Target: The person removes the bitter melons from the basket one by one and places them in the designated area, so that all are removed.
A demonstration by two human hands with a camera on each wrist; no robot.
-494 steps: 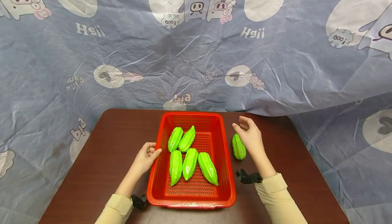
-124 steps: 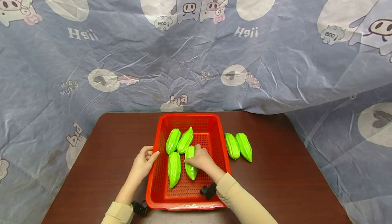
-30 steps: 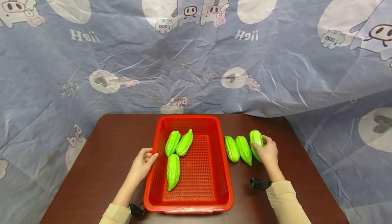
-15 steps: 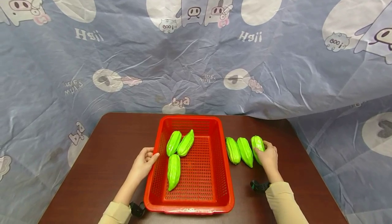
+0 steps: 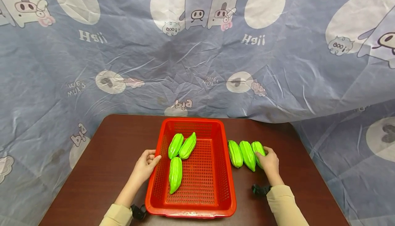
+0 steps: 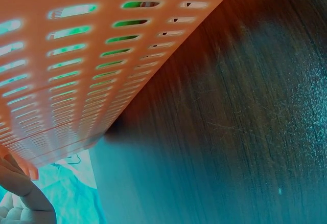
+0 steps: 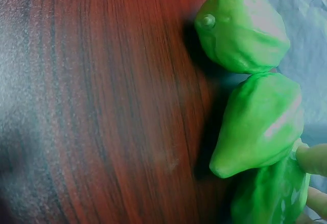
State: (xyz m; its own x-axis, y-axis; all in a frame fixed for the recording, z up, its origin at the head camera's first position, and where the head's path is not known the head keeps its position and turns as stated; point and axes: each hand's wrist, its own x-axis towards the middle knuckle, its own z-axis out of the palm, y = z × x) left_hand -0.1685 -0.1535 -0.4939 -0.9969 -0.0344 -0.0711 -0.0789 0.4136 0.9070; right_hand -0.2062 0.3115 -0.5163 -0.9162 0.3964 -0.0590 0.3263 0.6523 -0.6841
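Observation:
My left hand [image 5: 145,164] grips the left rim of a red perforated plastic basket [image 5: 190,213]; its curled fingers [image 6: 38,206] show beside the basket's slotted wall in the left wrist view. Inside, toward the left, lie three green bitter melons, one of them nearest the front [image 5: 175,175]. On the table right of the basket my right hand [image 5: 270,162] holds a bitter melon [image 5: 257,147] between thumb and fingers. It lies alongside a second bitter melon [image 5: 247,154] and a third one [image 5: 235,154], forming a row. My palm hides part of the held melon.
The dark brown wooden table [image 5: 120,140] extends on both sides of the basket. Behind it hangs a grey-blue cartoon-print cloth [image 5: 172,54]. A black wrist camera [image 5: 260,189] sits under my right wrist.
Over the span, bitter melons have gone from the basket to the table row by my right hand. In the last second it lowers the held one leftward against its neighbour. My left hand stays put.

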